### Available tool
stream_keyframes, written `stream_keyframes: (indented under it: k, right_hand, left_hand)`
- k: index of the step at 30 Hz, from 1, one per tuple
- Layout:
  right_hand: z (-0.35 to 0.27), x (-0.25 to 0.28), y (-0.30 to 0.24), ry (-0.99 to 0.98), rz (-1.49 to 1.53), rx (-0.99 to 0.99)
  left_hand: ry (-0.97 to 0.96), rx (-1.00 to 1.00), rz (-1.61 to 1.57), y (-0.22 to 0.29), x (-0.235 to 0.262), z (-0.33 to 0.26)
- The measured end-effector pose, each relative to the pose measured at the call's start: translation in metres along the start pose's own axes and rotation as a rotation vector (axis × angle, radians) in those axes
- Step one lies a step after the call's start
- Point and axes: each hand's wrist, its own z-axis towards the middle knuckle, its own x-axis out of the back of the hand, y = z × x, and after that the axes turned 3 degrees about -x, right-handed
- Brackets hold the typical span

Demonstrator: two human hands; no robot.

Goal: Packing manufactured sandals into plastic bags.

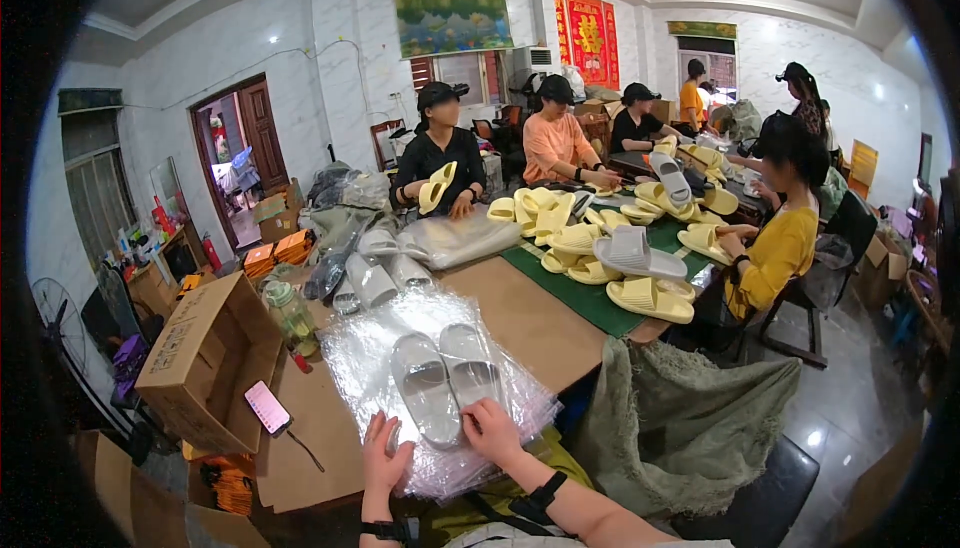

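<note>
Head view: a pair of grey slippers [425,388] lies at the lower centre of the frame, soles down, side by side, toes toward the top of the frame and heels toward the hands. Beneath them is a stack of clear plastic bags [352,350]; whether the pair is inside the top bag cannot be told. The left hand [385,455] is just left of the left slipper's heel, its fingers spread over the plastic, apart from one another and closed on nothing. The right hand [492,432] is at the heel of the right slipper, fingers bent inward; whether they pinch the slipper, the plastic or nothing cannot be told. Thus the heels lie between the two hands, with most of each slipper beyond the fingertips. Left of the stack, a pink-screened phone [267,408] lies near an opened cardboard box [210,368], with a clear jar [291,318] above it in the frame. Right of centre, yellow slippers [650,300] are heaped on a green mat [530,270], and a grey-green sack [690,428] drapes at the lower right
</note>
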Motion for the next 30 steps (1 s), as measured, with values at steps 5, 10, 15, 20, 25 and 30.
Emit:
stream_keyframes:
  k: [5, 10, 15, 20, 25, 30]
  right_hand:
    - [0.0015, 0.0029, -0.0051, 0.041, 0.005, 0.024]
    - [0.0008, 0.0028, -0.0059, 0.048, 0.009, 0.015]
    - [0.0005, 0.0012, -0.0034, 0.063, 0.007, 0.040]
    - [-0.0006, 0.0018, -0.0027, -0.011, -0.004, -0.022]
    - [-0.0008, 0.0015, -0.0019, 0.010, -0.021, -0.004]
    - [-0.0008, 0.0005, -0.0032, 0.014, -0.027, -0.001]
  left_hand:
    - [-0.005, 0.021, -0.014, 0.0020, 0.0001, 0.0007]
    - [-0.006, 0.030, -0.031, 0.0032, 0.0003, 0.0000]
    - [-0.030, -0.006, -0.003, -0.0020, 0.0013, 0.0005]
    - [-0.031, 0.022, -0.001, 0.0016, 0.0007, 0.0003]
    - [-0.037, 0.025, -0.003, 0.0061, 0.0018, 0.0000]
    - [-0.005, 0.021, -0.015, 0.0004, -0.0005, 0.0006]
